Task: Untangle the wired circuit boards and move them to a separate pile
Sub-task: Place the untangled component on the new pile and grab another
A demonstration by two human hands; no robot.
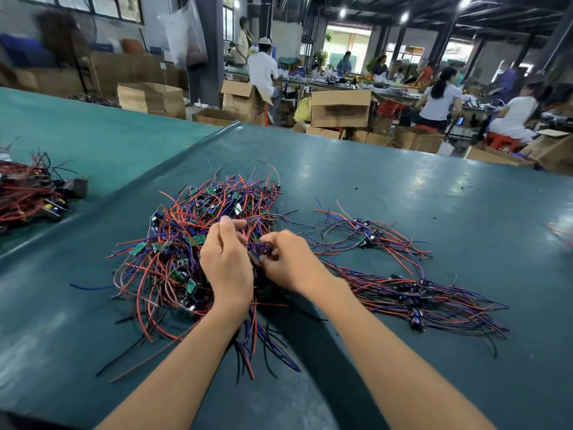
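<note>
Teal matting covers the bench where I work, one sheet lapping over a greener stretch to my left. Beyond its far edge, open cardboard boxes crowd the workshop, and seated workers bend over long tables under bright ceiling lamps. A separate heap of red-wired parts sits at the left edge of the greener stretch.

Directly before me lies the tangled heap of wired circuit boards: small green boards and dark components knotted among red, blue and black leads that splay in every direction. To its right, on the same bench, the sorted pile lies in flatter, roughly parallel strands, with a looser cluster just beyond it.

Both hands meet over the right side of the tangle. My left hand is raised with its back to the camera, thumb and fingers curled and pinching thin leads near the top. My right hand is curled round a dark bundle of wires at its fingertips, touching the heap; what exactly lies inside that grip I cannot tell.
</note>
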